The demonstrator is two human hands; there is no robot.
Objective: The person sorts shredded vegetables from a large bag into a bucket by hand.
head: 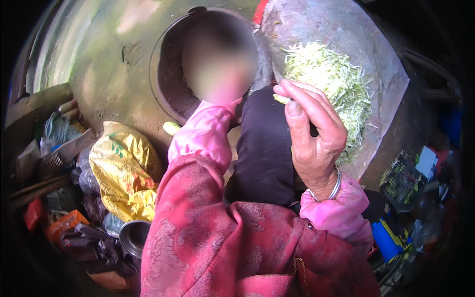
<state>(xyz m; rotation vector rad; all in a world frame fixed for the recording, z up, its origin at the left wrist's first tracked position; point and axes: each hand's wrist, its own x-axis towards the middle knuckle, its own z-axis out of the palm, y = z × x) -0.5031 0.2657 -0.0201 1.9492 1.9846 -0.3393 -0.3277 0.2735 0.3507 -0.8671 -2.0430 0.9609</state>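
My left arm, in a pink sleeve cover (202, 133), reaches into a dark round bucket (172, 70) with a wire handle. A blurred patch covers my left hand and much of the bucket's inside, so what the hand holds is hidden. To the right, my right hand (315, 130) has a silver-coloured bangle at the wrist. Between its thumb and fingers is a small pale green piece (281, 99), apparently of vegetable. Just beyond that hand, a heap of shredded pale green vegetable (326, 74) lies on a grey sheet (386, 70).
A pale green vegetable piece (171, 128) lies on the floor beside the bucket. At left are a yellow sack (122, 163), a metal pot (135, 237) and plastic bags. A dark crate (400, 185) and a blue-and-yellow object (387, 239) stand at right.
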